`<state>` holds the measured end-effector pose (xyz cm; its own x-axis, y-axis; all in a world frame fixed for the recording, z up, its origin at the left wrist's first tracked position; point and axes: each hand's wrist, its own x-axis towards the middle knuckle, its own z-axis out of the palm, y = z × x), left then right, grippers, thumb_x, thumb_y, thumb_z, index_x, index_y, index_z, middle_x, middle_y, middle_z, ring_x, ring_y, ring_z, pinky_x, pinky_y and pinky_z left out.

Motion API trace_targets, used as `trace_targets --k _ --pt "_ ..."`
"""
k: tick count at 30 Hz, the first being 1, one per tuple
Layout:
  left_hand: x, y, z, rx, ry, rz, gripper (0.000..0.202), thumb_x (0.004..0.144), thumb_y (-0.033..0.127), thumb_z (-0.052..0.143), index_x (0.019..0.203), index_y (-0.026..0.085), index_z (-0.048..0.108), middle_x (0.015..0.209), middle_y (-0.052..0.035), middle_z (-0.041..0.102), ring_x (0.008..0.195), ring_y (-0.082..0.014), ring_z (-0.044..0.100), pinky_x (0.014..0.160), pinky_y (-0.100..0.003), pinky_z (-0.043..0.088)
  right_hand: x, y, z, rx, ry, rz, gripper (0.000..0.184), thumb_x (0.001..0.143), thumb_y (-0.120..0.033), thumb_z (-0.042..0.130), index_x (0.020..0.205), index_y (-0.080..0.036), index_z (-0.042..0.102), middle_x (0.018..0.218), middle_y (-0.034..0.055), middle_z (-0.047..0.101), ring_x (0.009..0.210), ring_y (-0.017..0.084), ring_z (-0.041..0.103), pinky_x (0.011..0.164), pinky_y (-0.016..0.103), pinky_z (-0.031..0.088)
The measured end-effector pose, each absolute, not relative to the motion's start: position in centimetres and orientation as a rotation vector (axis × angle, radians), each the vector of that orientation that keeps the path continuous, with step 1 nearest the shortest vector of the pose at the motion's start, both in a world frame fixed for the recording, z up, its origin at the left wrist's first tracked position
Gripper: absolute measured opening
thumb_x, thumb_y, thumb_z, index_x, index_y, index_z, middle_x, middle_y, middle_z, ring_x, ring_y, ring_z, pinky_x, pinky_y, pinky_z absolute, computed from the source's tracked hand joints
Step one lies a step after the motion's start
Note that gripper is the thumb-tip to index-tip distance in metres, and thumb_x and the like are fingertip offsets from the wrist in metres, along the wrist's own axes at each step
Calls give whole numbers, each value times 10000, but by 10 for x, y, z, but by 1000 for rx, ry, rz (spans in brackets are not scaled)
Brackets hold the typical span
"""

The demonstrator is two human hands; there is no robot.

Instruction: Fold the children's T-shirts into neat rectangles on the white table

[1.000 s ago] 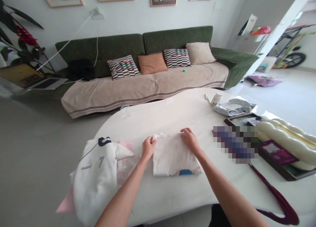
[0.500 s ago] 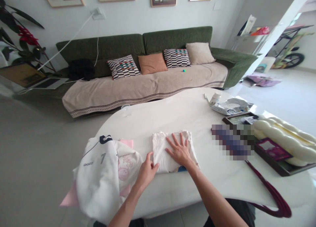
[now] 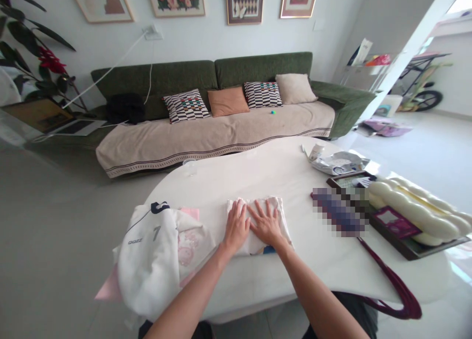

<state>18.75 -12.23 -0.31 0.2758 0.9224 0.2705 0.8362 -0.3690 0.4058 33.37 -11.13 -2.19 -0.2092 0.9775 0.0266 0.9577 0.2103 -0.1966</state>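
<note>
A folded white cloth [image 3: 275, 203] lies near the front of the white table [image 3: 280, 171]. My left hand [image 3: 236, 227] rests flat on its left part, fingers stretched out. My right hand [image 3: 266, 223] lies flat beside it on the middle of the cloth, fingers spread. Neither hand holds anything. A bit of blue and tan print shows at the cloth's near edge, under my right wrist.
A heap of clothes, with a white jersey [image 3: 147, 260] marked 7 over pink garments, hangs over the table's left edge. On the right are a dark tray [image 3: 413, 248] with a cream cushion-like thing, a dark red cord [image 3: 391, 280], and a plastic packet [image 3: 337, 162]. Behind stands a green sofa [image 3: 228, 103].
My left hand moved from the cloth's left edge onto its top and opened flat. My right hand stayed pressed flat. A second ago both hands pinched the cloth's far corners.
</note>
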Motion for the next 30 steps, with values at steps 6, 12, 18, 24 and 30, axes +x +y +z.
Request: trace_targets --k 6,12,18,24,30 --pt "191 -107 -31 2330 1832 583 587 845 504 361 1364 236 299 1450 -106 213 1330 -300 121 1037 -504 177 337 -108 -23 -1859 -2355 205 555 849 -568 284 1368 -394 195 1469 -20 152 1325 347 -7 972 626 132" --pt "189 -106 -34 2341 1873 525 665 823 547 368 1389 222 237 1457 -112 188 1334 -307 97 1041 -495 162 375 -87 -35 -2153 -2054 207 597 876 -550 184 1405 -280 120 1471 57 129 1337 266 69 984 593 152" --pt "192 -106 -37 2329 1898 481 668 822 514 389 1393 211 221 1459 -115 180 1338 -305 62 1040 -502 144 388 -78 -46 -2293 -1913 197 648 873 -551 179 1415 -208 91 1469 124 94 1338 264 48 1002 551 142" --pt "190 -95 -24 2203 1839 453 558 822 412 436 1330 195 360 1423 -131 267 1317 -309 138 1020 -502 176 384 -80 -43 -2254 -1878 279 648 874 -534 212 1408 -176 133 1463 141 110 1339 267 39 1006 560 110" --pt "160 -70 -5 1964 1851 536 352 793 222 473 1134 173 544 1160 -119 529 1141 -246 407 968 -371 290 386 -94 -30 -2179 -1848 351 560 849 -446 370 1320 -144 341 1414 148 266 1313 274 169 1006 492 198"
